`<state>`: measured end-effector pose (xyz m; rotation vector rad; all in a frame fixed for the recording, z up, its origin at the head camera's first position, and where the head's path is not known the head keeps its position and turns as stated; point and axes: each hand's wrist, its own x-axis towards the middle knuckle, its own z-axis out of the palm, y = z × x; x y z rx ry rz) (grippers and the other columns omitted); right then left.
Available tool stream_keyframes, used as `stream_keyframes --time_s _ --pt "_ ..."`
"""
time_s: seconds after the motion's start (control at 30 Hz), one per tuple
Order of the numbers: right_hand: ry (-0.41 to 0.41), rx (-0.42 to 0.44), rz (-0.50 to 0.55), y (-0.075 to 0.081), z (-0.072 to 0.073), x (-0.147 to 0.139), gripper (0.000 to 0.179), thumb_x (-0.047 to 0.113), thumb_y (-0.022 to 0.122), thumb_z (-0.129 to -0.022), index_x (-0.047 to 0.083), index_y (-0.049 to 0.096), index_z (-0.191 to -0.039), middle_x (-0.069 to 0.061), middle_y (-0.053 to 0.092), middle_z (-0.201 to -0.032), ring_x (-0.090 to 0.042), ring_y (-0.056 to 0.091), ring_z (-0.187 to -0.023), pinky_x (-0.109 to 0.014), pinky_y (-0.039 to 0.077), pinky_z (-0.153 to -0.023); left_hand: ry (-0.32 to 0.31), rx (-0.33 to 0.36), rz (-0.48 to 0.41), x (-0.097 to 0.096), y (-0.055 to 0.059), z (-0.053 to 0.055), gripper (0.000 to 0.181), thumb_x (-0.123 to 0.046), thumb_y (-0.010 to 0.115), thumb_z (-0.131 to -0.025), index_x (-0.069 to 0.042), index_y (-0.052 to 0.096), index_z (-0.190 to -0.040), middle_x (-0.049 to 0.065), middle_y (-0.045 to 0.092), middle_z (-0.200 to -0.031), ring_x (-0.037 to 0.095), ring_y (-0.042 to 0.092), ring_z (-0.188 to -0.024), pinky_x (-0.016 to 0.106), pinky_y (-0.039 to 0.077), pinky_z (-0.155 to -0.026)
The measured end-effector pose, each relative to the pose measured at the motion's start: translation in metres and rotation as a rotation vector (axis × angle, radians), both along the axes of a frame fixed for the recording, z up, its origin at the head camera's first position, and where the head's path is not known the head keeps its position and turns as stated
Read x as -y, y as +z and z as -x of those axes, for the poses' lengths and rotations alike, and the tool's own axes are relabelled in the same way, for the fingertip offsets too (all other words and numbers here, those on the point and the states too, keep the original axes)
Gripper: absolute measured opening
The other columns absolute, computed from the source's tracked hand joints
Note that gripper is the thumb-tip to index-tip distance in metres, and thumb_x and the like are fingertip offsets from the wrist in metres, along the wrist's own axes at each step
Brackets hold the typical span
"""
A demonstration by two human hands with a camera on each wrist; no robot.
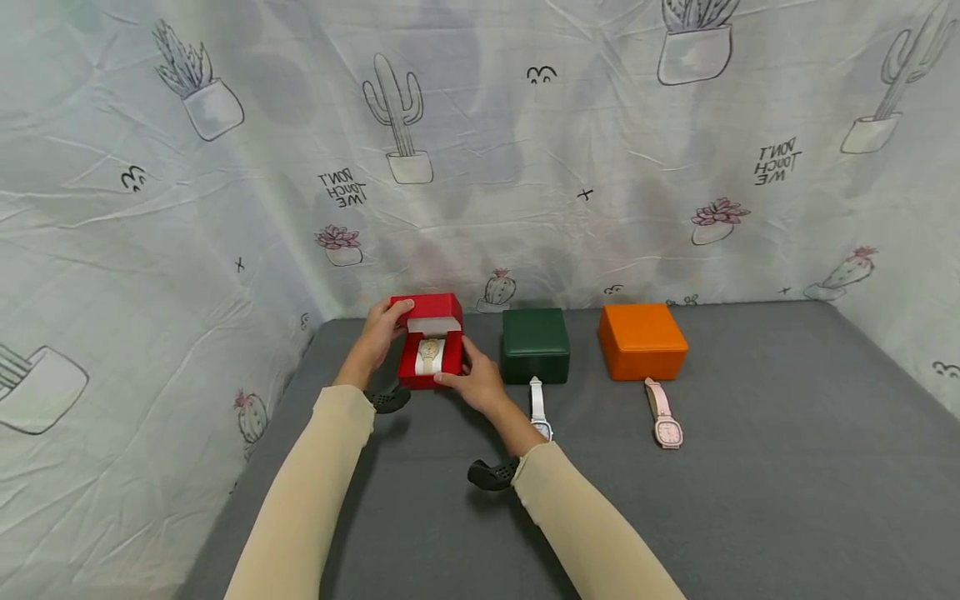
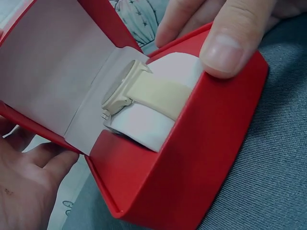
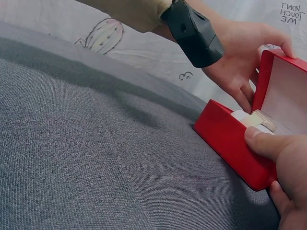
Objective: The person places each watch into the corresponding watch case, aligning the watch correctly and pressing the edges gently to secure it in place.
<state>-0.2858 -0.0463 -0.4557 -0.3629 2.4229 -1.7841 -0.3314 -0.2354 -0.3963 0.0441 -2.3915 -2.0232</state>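
So the red watch box (image 1: 432, 324) is at the left end of the bench (image 1: 780, 467), left of the green box (image 1: 536, 343), lid up, with a cream watch (image 2: 156, 93) strapped round a white cushion (image 2: 144, 125) inside. Left grip (image 1: 377, 335) pinches the lid, thumb over its edge and fingers behind; right grip (image 1: 482, 382) clasps the base, thumb hooked on the front rim. Can't tell if the base is fully resting on the cloth. My guess: it's light and stiff, with the hinge as the weak spot, so the base walls are where I'd take hold. Shell looks like smooth, faintly satiny covered board, maybe a touch slippery, with crisp folded edges and slanted sides. Pale lid lining looks smooth, cushion's rounded and probably squishy. Watch case is the bit I'd baby, scratch-wise; grab it by the strap, which looks smooth and bendy. Bench cloth is a grey ribbed weave, so decent friction underneath I'd think.
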Motion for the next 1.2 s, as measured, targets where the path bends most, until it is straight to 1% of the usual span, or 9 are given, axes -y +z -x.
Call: stream_keyframes --time_s 0.17,0.33,0.37,0.53,0.63,0.73,0.87,0.97,1.2 --pt "0.007 0.007 0.012 -0.001 -0.001 -0.002 0.084 0.022 0.076 -0.084 0.012 0.028 -0.153 -0.009 0.041 -0.153 -0.023 0.044 -0.137 -0.038 0.043 -0.108 -0.024 -0.018 0.027 0.0 -0.002 -0.005 0.042 -0.03 0.047 -0.096 0.0 0.044 -0.126 0.017 0.049 -0.129 0.029 0.048 -0.121 0.048 0.031 -0.116" --pt "0.016 0.017 0.039 0.0 -0.002 -0.005 0.088 0.023 0.077 -0.083 0.012 0.026 -0.153 -0.008 0.038 -0.154 -0.024 0.043 -0.138 -0.039 0.041 -0.109 -0.054 -0.03 0.037 0.0 -0.003 -0.011 0.04 -0.024 0.046 -0.098 0.0 0.043 -0.129 0.014 0.048 -0.128 0.022 0.048 -0.116 0.046 0.033 -0.116" --pt "0.021 0.021 0.047 0.0 -0.003 -0.005 0.089 0.023 0.078 -0.082 0.012 0.025 -0.154 -0.008 0.038 -0.154 -0.023 0.043 -0.138 -0.038 0.041 -0.11 -0.057 -0.031 0.043 0.0 -0.002 -0.012 0.04 -0.023 0.046 -0.098 0.0 0.043 -0.131 0.016 0.048 -0.129 0.023 0.048 -0.115 0.047 0.033 -0.115" --pt "0.061 0.038 0.059 0.002 -0.004 -0.006 0.094 0.031 0.078 -0.081 0.014 0.022 -0.155 -0.005 0.037 -0.155 -0.022 0.043 -0.138 -0.038 0.039 -0.111 -0.081 -0.035 0.175 -0.002 0.012 -0.027 0.045 -0.021 0.045 -0.097 0.001 0.041 -0.136 0.024 0.044 -0.138 0.033 0.046 -0.121 0.055 0.033 -0.112" --pt "0.066 0.028 0.043 0.002 -0.003 -0.006 0.087 0.038 0.073 -0.085 0.015 0.025 -0.154 -0.006 0.041 -0.153 -0.021 0.045 -0.137 -0.038 0.039 -0.111 -0.109 -0.027 0.243 -0.002 0.019 -0.034 0.046 -0.021 0.047 -0.097 0.0 0.04 -0.138 0.025 0.041 -0.141 0.037 0.044 -0.125 0.056 0.034 -0.111" --pt "0.06 0.007 0.023 0.002 -0.001 -0.006 0.078 0.044 0.065 -0.089 0.016 0.028 -0.153 -0.007 0.045 -0.149 -0.022 0.047 -0.134 -0.039 0.04 -0.111 -0.145 -0.018 0.256 0.0 0.02 -0.036 0.047 -0.019 0.049 -0.098 0.0 0.038 -0.14 0.025 0.041 -0.142 0.038 0.044 -0.125 0.055 0.036 -0.11" --pt "0.049 -0.001 0.012 0.003 0.0 -0.007 0.073 0.051 0.057 -0.093 0.018 0.03 -0.152 -0.006 0.045 -0.15 -0.022 0.047 -0.134 -0.042 0.04 -0.11 -0.187 -0.028 0.248 0.005 0.017 -0.035 0.048 -0.014 0.054 -0.096 0.002 0.038 -0.139 0.023 0.038 -0.147 0.038 0.046 -0.126 0.05 0.041 -0.107" --pt "0.046 -0.003 0.017 0.004 0.0 -0.008 0.073 0.052 0.054 -0.094 0.018 0.029 -0.153 -0.005 0.044 -0.151 -0.023 0.046 -0.135 -0.044 0.04 -0.111 -0.218 -0.04 0.274 0.009 0.012 -0.034 0.05 -0.012 0.058 -0.094 0.002 0.039 -0.138 0.018 0.035 -0.152 0.038 0.046 -0.13 0.048 0.043 -0.106" --pt "0.052 -0.002 -0.007 0.004 -0.001 -0.011 0.076 0.051 0.054 -0.095 0.009 0.028 -0.152 -0.01 0.041 -0.152 -0.025 0.044 -0.138 -0.045 0.04 -0.11 -0.262 -0.057 0.246 0.017 0.003 -0.036 0.054 -0.009 0.065 -0.089 -0.001 0.041 -0.137 0.013 0.032 -0.156 0.039 0.037 -0.139 0.053 0.041 -0.107"
